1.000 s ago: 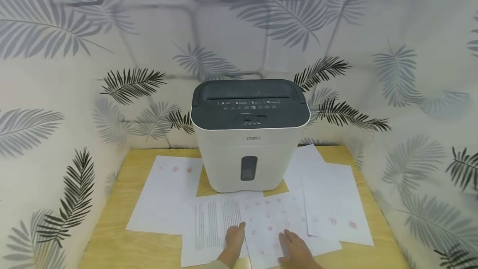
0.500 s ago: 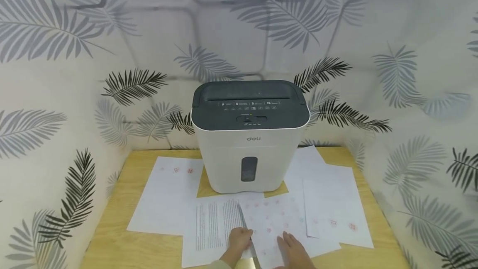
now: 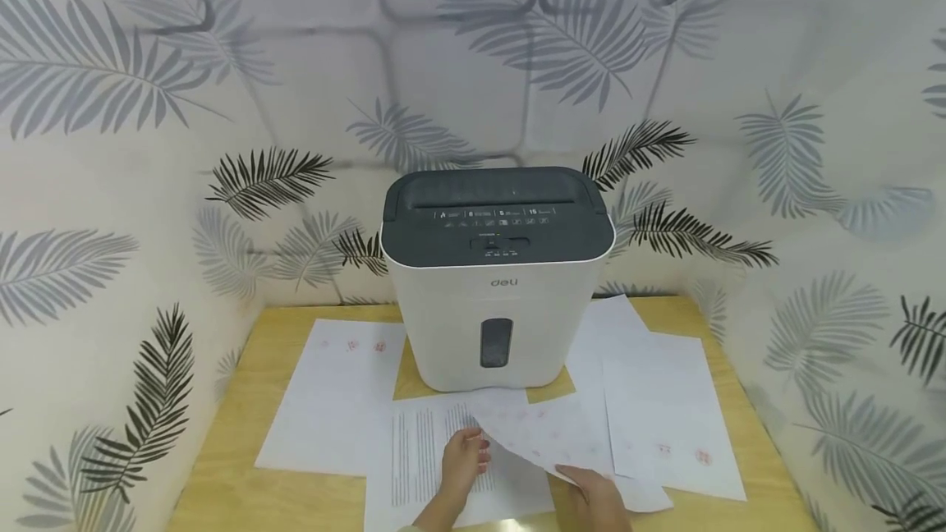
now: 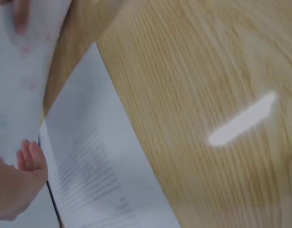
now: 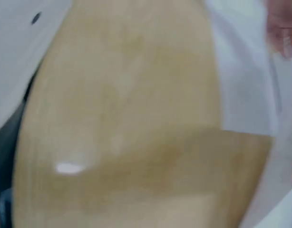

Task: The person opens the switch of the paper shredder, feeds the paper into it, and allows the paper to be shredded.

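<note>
A white sheet with faint red stamp marks is partly raised, its near edge bowed between my two hands. My left hand, fingers curled, holds the sheet's left edge near its upper corner; in the left wrist view its fingertips are right at that edge. My right hand pinches the near edge, a finger lying over the paper. Beneath is a sheet of printed text, flat on the table. Only blurred fingers show at the right wrist view's corner.
A white paper shredder with a dark grey top stands behind the papers. More sheets lie to the left and right on the wooden table. Leaf-patterned covering surrounds the table's back and sides.
The stamped sheet's left and near edges have come up, uncovering more of the printed page. My left hand has moved forward along its edge; my right hand has gone from resting on it to pinching it.
</note>
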`<act>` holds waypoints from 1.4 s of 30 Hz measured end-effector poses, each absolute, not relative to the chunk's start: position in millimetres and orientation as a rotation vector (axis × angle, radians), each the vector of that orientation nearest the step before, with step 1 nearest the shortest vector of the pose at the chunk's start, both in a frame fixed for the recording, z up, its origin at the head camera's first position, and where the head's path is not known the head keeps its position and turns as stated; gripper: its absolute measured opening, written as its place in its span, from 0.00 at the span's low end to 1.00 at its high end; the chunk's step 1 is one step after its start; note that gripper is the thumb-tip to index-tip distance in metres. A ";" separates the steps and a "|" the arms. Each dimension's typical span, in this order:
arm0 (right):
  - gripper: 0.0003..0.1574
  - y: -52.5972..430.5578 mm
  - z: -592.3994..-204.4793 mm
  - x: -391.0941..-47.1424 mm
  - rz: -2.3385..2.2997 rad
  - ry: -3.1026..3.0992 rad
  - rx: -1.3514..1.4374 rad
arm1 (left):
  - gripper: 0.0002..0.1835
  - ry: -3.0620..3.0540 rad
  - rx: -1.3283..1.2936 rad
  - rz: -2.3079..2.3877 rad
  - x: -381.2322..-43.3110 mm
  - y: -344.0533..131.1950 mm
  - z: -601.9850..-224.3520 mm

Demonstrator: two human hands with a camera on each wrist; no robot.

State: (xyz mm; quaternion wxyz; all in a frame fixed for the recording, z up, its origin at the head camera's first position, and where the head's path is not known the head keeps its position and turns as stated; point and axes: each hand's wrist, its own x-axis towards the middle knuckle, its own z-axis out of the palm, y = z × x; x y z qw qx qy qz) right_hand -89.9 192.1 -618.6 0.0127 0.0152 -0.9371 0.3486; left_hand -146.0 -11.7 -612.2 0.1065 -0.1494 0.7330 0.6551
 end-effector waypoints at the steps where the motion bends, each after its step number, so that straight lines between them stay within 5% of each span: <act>1: 0.18 192.6 -611.1 -90.7 1.173 -2.868 0.029 | 0.19 2.230 -0.417 1.880 -146.7 -14.9 -612.4; 8: 0.11 207.0 -549.2 -99.7 1.568 -2.725 0.172 | 0.35 2.472 -0.033 1.760 -151.3 -30.9 -604.4; 13: 0.14 220.1 -515.7 -114.7 1.632 -2.755 0.234 | 0.31 2.504 0.095 1.752 -157.4 -30.0 -592.3; 21: 0.11 219.3 -496.3 -129.1 1.618 -2.658 -0.096 | 0.08 2.599 0.029 1.961 -167.8 -26.0 -572.7; 42: 0.11 213.1 -426.9 -176.4 1.276 -2.693 -0.004 | 0.07 2.778 0.191 2.031 -195.6 -66.3 -440.3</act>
